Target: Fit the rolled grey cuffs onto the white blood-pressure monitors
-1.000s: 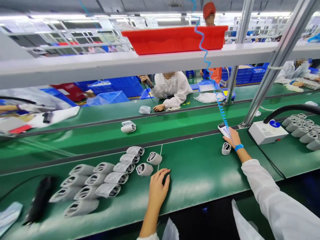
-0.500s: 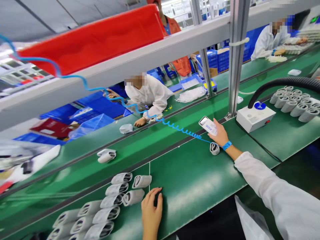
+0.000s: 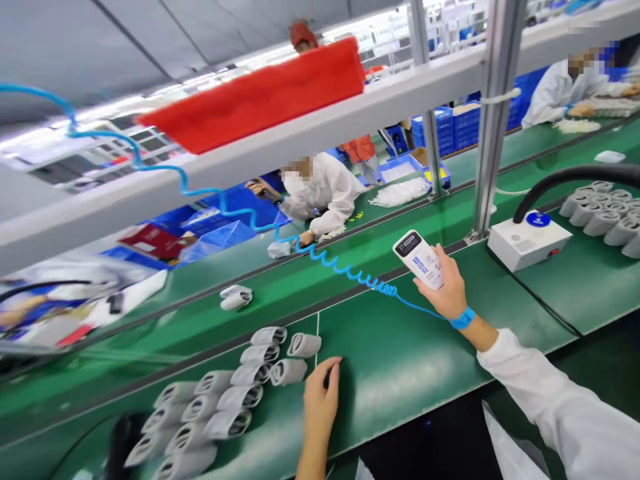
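Observation:
My right hand (image 3: 443, 283) is raised above the green bench top (image 3: 400, 353), gripping a white handheld device (image 3: 419, 259) with a small dark screen. A coiled blue cord (image 3: 340, 263) runs off from near that hand, and a blue wrist band (image 3: 463, 319) circles my wrist. My left hand (image 3: 320, 400) rests on the green surface, fingers loosely curled and empty. Just left of it lie rows of rolled grey-white fabric pieces (image 3: 289, 372).
A white box with a blue button (image 3: 527, 241) and black hose (image 3: 575, 175) stands to the right, beside several more rolls (image 3: 600, 217). A metal shelf (image 3: 300, 140) with a red tray (image 3: 255, 100) crosses the view. Beyond it, a co-worker (image 3: 320, 197) leans over another green bench.
My head has turned, shifting and tilting the scene. My right hand has raised the device higher, and the small roll once beside that hand no longer shows. My left hand stays on the bench.

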`<state>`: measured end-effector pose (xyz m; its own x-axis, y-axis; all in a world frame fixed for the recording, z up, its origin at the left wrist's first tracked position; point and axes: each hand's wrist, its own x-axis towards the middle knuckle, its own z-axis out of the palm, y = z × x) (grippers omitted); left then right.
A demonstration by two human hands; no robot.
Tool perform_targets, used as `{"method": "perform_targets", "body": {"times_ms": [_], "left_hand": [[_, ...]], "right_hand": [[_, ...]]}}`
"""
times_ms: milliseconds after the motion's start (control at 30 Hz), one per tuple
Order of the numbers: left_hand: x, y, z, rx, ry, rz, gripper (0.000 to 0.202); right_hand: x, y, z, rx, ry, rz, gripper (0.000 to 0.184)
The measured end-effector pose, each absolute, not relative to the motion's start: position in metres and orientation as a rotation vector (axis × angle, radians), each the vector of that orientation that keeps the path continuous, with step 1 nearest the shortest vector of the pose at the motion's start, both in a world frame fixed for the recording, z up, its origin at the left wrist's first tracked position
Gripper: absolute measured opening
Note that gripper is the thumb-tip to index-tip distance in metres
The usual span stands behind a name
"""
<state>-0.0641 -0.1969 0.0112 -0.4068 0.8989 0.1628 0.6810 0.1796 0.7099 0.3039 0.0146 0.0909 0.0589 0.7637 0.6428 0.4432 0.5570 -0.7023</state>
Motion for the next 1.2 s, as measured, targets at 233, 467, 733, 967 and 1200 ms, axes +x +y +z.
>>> {"method": "perform_targets", "body": {"times_ms": [233,467,733,967,1200], "left_hand": [[0.026,-0.105,0.059,0.929,1.150,1.588,0.068],[0.034,-0.025,0.035,0.586,0.895,1.771,0.074],[0.015,-0.014,0.007,0.398,0.798,1.678,0.057],[0.014,-0.020,0.026,0.324,0.721,1.673,0.055],[0.012,-0.022,0.032,0.431,0.718,1.685,0.049]], "right_hand": [[0.223,-0.037,0.074,-0.854,-1.816,0.483,0.108],[0.183,-0.023,0.009,-0.821,-2.034,0.672,0.104],[0.194,-0.009,0.001,-0.843,-1.926,1.154,0.072],[0.200,-0.011,0.013,-0.802,-1.842,1.376,0.067],[0.197,-0.013,0.017,-0.785,-1.705,1.502,0.068]]}}
